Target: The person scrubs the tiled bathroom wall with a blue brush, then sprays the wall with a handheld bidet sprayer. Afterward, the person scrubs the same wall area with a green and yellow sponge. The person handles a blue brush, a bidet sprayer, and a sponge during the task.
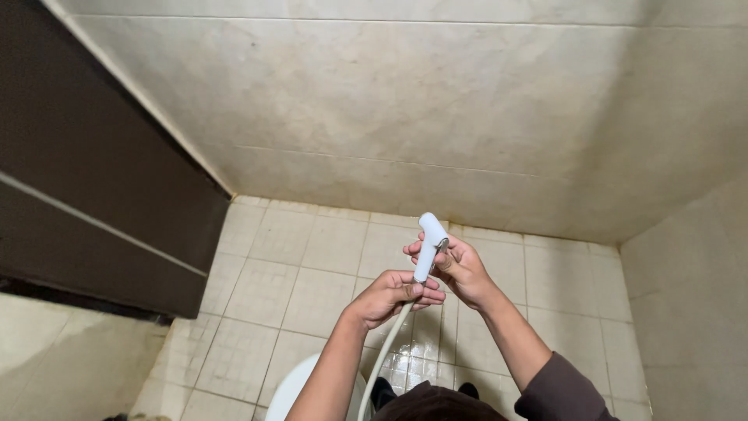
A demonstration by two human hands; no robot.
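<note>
A tiled bathroom stall frames the scene: beige wall tiles rise far beyond the grip, a dark door stands well off to the left of it, and a floor of small square tiles spreads beneath, wet and shining just below the hands. A white rounded fixture, likely a toilet rim, sits low and left of the grip, near the person's forearm. Both hands meet at the centre on a white handheld sprayer, held roughly upright with its head pointing up and away. The right hand wraps the sprayer's body, its grip clamped around the handle with the thumb near a metal lever. The left hand closes just below, its grip clamped where the pale hose joins the handle; the hose drops from there toward the person's lap. Doing this well seems to call for keeping the lower hand firm at the joint so the hose does not twist, holding the nozzle aimed away from the body, and easing any pressure on the lever gently, since the wet floor underfoot looks slippery.
</note>
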